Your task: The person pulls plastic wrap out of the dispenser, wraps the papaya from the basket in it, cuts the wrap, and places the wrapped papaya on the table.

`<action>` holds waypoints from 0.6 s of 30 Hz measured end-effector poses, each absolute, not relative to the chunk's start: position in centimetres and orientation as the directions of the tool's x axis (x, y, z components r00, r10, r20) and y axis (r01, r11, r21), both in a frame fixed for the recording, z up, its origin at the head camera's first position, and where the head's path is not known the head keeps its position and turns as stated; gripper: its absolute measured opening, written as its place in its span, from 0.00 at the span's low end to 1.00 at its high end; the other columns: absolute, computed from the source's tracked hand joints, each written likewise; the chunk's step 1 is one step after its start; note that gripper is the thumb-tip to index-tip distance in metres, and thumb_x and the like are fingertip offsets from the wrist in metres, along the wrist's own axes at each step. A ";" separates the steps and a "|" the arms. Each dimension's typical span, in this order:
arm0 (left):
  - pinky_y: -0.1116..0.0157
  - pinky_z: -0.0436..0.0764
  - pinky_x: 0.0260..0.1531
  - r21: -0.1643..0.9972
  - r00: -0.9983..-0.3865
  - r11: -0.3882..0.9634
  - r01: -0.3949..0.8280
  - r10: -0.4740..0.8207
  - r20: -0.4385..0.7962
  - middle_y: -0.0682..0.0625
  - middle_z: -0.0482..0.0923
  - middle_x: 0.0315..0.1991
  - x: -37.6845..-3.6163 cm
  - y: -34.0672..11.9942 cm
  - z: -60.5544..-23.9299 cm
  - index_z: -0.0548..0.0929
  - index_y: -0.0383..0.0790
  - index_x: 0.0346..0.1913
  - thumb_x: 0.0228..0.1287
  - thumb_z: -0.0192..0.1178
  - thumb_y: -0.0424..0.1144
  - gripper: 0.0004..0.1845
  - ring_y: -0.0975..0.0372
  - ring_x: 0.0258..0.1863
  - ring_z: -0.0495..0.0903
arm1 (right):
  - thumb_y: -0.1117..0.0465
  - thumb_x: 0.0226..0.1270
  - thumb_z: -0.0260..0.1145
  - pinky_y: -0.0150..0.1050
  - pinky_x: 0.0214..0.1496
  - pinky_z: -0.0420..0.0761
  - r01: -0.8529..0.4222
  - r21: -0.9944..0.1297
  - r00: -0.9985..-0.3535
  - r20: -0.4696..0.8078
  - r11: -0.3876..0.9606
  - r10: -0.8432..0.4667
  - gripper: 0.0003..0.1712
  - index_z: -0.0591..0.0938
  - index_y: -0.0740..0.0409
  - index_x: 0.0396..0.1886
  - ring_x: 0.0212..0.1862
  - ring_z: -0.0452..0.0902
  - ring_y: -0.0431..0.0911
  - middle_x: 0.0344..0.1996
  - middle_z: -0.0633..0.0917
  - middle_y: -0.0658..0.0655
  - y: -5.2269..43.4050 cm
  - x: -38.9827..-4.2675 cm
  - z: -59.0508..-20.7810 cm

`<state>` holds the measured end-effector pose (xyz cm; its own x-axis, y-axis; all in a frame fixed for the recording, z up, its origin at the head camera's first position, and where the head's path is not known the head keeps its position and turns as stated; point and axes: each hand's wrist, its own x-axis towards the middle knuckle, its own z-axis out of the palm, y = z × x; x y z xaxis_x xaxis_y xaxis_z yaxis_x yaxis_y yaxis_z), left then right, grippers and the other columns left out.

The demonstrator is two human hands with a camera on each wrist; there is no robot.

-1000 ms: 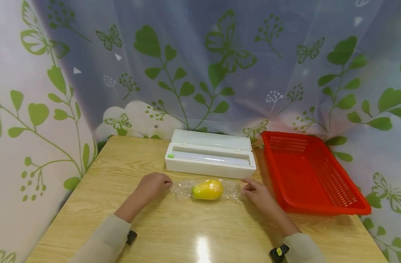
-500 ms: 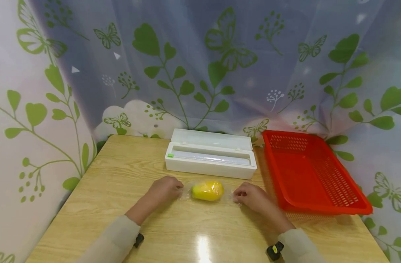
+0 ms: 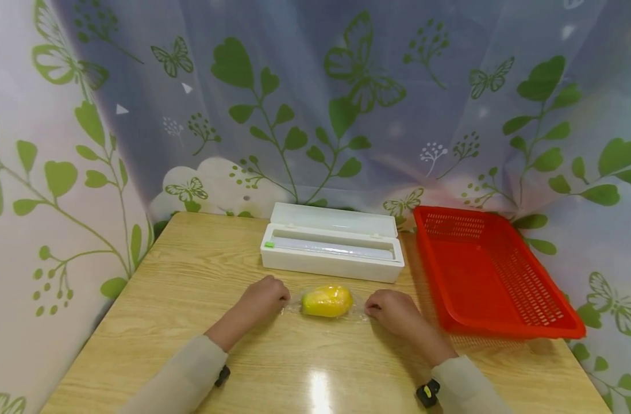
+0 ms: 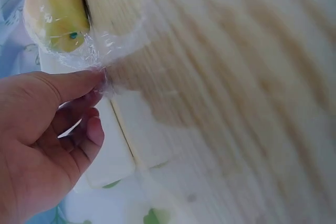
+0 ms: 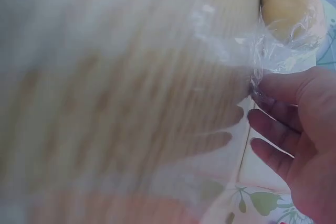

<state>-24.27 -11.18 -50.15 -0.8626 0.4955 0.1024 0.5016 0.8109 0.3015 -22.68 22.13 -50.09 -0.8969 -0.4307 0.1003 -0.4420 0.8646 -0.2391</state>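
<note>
Head view, going left to right: left hand has one end of the clear plastic wrap pinched, then there's the yellow fruit inside it on the wood table, open white box just behind, right hand pinching the other end, red basket off to the side.

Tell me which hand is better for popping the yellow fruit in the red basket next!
Probably your right hand: it's nearer the red basket and pinches the plastic wrap on that side of the yellow fruit. Your left hand pinches the wrap's other end.
</note>
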 end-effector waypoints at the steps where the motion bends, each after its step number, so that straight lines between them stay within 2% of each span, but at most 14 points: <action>1: 0.65 0.72 0.31 0.298 -0.864 0.814 0.499 0.496 0.091 0.60 0.82 0.26 -24.2 -11.3 -50.1 0.88 0.52 0.24 0.67 0.64 0.31 0.15 0.65 0.29 0.70 | 0.57 0.64 0.73 0.37 0.38 0.79 -0.443 -0.237 -0.896 0.093 0.865 -0.434 0.02 0.89 0.47 0.31 0.34 0.78 0.38 0.29 0.83 0.41 22.1 -22.6 -50.0; 3: 0.65 0.71 0.29 0.293 -0.869 0.823 0.487 0.489 0.074 0.60 0.83 0.28 -24.0 -11.6 -49.8 0.89 0.52 0.28 0.68 0.64 0.34 0.12 0.65 0.30 0.70 | 0.57 0.65 0.72 0.38 0.40 0.80 -0.438 -0.244 -0.898 0.079 0.865 -0.433 0.01 0.89 0.46 0.34 0.34 0.77 0.39 0.29 0.83 0.42 22.0 -22.5 -49.8; 6: 0.62 0.78 0.33 0.305 -0.887 0.838 0.452 0.458 0.056 0.58 0.87 0.37 -23.5 -12.0 -49.2 0.91 0.51 0.42 0.67 0.66 0.39 0.06 0.62 0.36 0.76 | 0.56 0.67 0.71 0.42 0.45 0.82 -0.419 -0.264 -0.907 0.075 0.869 -0.415 0.06 0.90 0.49 0.41 0.39 0.81 0.42 0.34 0.86 0.44 22.3 -22.3 -49.5; 9: 0.54 0.83 0.42 0.325 -0.907 0.851 0.414 0.415 0.068 0.52 0.86 0.49 -23.0 -12.2 -48.4 0.88 0.49 0.54 0.66 0.68 0.42 0.15 0.56 0.49 0.81 | 0.58 0.68 0.70 0.45 0.48 0.83 -0.409 -0.276 -0.912 0.104 0.870 -0.396 0.08 0.89 0.52 0.45 0.42 0.82 0.44 0.38 0.87 0.47 22.4 -22.2 -48.9; 11: 0.52 0.84 0.45 0.333 -0.914 0.853 0.402 0.396 0.087 0.51 0.85 0.54 -22.6 -12.1 -48.0 0.87 0.49 0.55 0.65 0.69 0.44 0.17 0.54 0.54 0.81 | 0.59 0.69 0.69 0.44 0.46 0.83 -0.416 -0.283 -0.909 0.127 0.864 -0.396 0.08 0.88 0.53 0.46 0.40 0.81 0.43 0.37 0.86 0.47 22.4 -22.3 -48.5; 13: 0.52 0.85 0.45 0.347 -0.910 0.841 0.415 0.394 0.133 0.50 0.84 0.53 -22.1 -11.7 -47.9 0.87 0.47 0.53 0.64 0.69 0.44 0.16 0.52 0.55 0.82 | 0.58 0.70 0.68 0.41 0.43 0.81 -0.414 -0.316 -0.910 0.126 0.854 -0.394 0.09 0.88 0.52 0.46 0.37 0.79 0.41 0.36 0.85 0.46 22.2 -22.5 -48.0; 15: 0.55 0.85 0.42 0.386 -0.905 0.818 0.426 0.381 0.191 0.49 0.85 0.49 -21.4 -10.9 -48.0 0.88 0.45 0.51 0.64 0.69 0.43 0.14 0.55 0.50 0.84 | 0.57 0.72 0.66 0.40 0.44 0.81 -0.408 -0.391 -0.911 0.112 0.825 -0.397 0.10 0.87 0.53 0.48 0.39 0.78 0.40 0.38 0.84 0.45 21.9 -22.8 -47.6; 18: 0.62 0.84 0.38 0.475 -0.897 0.761 0.443 0.373 0.239 0.50 0.86 0.43 -20.0 -9.4 -48.2 0.88 0.41 0.48 0.65 0.68 0.40 0.11 0.59 0.41 0.84 | 0.55 0.75 0.63 0.44 0.49 0.82 -0.371 -0.541 -0.915 0.073 0.755 -0.397 0.14 0.86 0.55 0.52 0.45 0.81 0.44 0.44 0.86 0.48 20.7 -23.5 -47.0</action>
